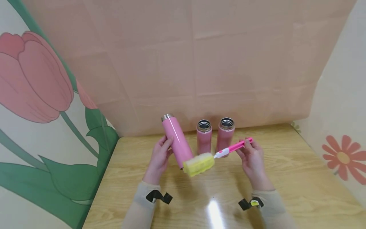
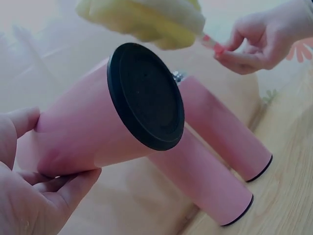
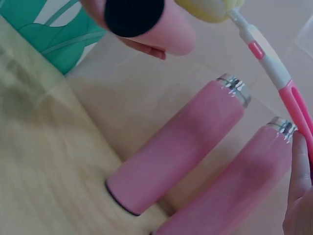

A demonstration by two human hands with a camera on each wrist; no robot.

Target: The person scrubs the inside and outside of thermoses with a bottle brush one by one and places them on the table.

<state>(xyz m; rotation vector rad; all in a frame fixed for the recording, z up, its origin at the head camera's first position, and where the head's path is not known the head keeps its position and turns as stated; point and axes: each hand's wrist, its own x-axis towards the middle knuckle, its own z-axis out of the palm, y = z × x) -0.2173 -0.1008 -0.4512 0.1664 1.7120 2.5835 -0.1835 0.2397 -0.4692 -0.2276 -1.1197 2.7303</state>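
Note:
My left hand (image 1: 159, 156) grips a pink thermos bottle (image 1: 178, 140) around its side and holds it tilted above the table, its bare metal mouth up and leaning left. The bottle's black base (image 2: 145, 96) faces the left wrist camera. In my right hand (image 1: 253, 160) is a bottle brush, pinched by its pink handle (image 1: 236, 146). Its yellow and white sponge head (image 1: 199, 164) points left and overlaps the bottle's lower end in the head view. Behind the brush, two more pink thermos bottles (image 1: 204, 136) (image 3: 178, 147) stand upright and uncapped, side by side.
The wooden table (image 1: 286, 171) extends to both sides and in front of the bottles. A pinkish cloth backdrop (image 1: 194, 63) hangs right behind them. Walls with painted flowers stand at left and right. Each wrist wears a black strap (image 1: 158, 196).

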